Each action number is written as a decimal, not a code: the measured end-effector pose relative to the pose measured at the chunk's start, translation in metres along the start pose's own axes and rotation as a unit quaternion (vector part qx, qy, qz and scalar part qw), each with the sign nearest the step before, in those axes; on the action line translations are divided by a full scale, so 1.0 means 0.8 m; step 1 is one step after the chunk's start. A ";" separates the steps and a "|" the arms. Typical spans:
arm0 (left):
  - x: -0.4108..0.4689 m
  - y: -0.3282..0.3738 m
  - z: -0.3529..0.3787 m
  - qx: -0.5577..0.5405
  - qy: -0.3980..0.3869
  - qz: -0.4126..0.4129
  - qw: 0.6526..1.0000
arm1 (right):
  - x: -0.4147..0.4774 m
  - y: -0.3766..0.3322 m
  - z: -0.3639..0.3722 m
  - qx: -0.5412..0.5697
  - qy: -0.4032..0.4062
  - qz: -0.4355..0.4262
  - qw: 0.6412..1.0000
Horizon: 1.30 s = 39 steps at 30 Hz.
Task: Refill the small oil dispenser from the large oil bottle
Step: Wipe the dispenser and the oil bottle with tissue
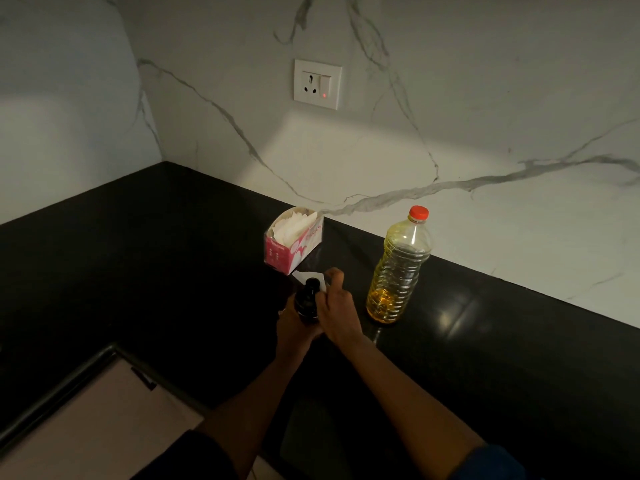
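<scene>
A: Dark kitchen corner, black tabletop (173,271), marble wall. Where's the dispenser?

B: The small oil dispenser (306,303) sits between both hands: left hand (294,327) clamps its body, right hand (337,311) curls beside the neck.

A: Handling?

B: Probably smooth, oil-slick glass; grip low. The large oil bottle (398,268) stands capped just beside, nearly empty, light.

Your left hand (294,327) is mostly hidden behind the dark dispenser (306,301) and your right hand (337,311) — the dispenser's base too; the tissue box (294,244) lettering is unreadable.
</scene>
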<state>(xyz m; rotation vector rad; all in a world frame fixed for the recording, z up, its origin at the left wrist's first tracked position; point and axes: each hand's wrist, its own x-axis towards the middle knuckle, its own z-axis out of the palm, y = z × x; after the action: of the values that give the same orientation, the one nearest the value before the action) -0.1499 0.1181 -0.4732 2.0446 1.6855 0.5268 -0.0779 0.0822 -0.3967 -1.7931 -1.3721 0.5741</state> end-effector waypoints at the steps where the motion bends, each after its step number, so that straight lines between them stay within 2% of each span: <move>1: 0.000 0.000 0.001 -0.029 0.004 0.002 1.000 | -0.003 0.002 0.001 -0.002 -0.006 -0.003 1.000; 4: 0.004 -0.007 0.021 0.012 0.048 0.002 0.999 | -0.014 0.009 0.004 0.000 0.004 0.007 1.000; 11: -0.003 0.003 0.033 -0.016 0.146 -0.007 0.989 | -0.036 0.016 0.011 -0.015 0.016 -0.028 0.999; 15: -0.010 0.005 0.024 -0.142 0.096 -0.023 0.985 | -0.033 0.017 0.005 0.063 0.052 0.013 0.997; 18: -0.009 0.004 0.021 -0.199 0.130 -0.016 0.971 | -0.021 0.019 0.002 0.104 0.095 0.041 0.989; 22: -0.004 -0.002 0.021 -0.183 0.106 0.010 0.977 | -0.014 0.015 0.007 0.130 0.132 0.028 0.982; 27: -0.002 -0.003 0.025 -0.134 0.124 0.004 0.983 | -0.025 0.012 0.024 0.159 0.181 0.043 0.970; 30: 0.002 -0.006 0.030 -0.136 0.105 0.005 0.985 | -0.027 0.002 0.031 0.179 0.179 0.026 0.967; 33: 0.010 -0.016 0.050 -0.052 0.109 0.030 0.992 | -0.027 -0.008 0.034 0.208 0.161 0.035 0.964; 36: 0.010 -0.019 0.051 -0.036 0.103 0.019 0.994 | -0.025 -0.005 0.033 0.164 0.169 0.047 0.971; 39: 0.006 -0.018 0.041 -0.074 0.100 0.026 0.992 | -0.029 0.004 0.033 0.111 0.187 0.041 0.975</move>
<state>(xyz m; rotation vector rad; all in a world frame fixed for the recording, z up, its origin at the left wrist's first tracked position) -0.1428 0.1223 -0.5081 1.9889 1.6515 0.8722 -0.1027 0.0683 -0.4174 -1.6772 -0.9452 0.3894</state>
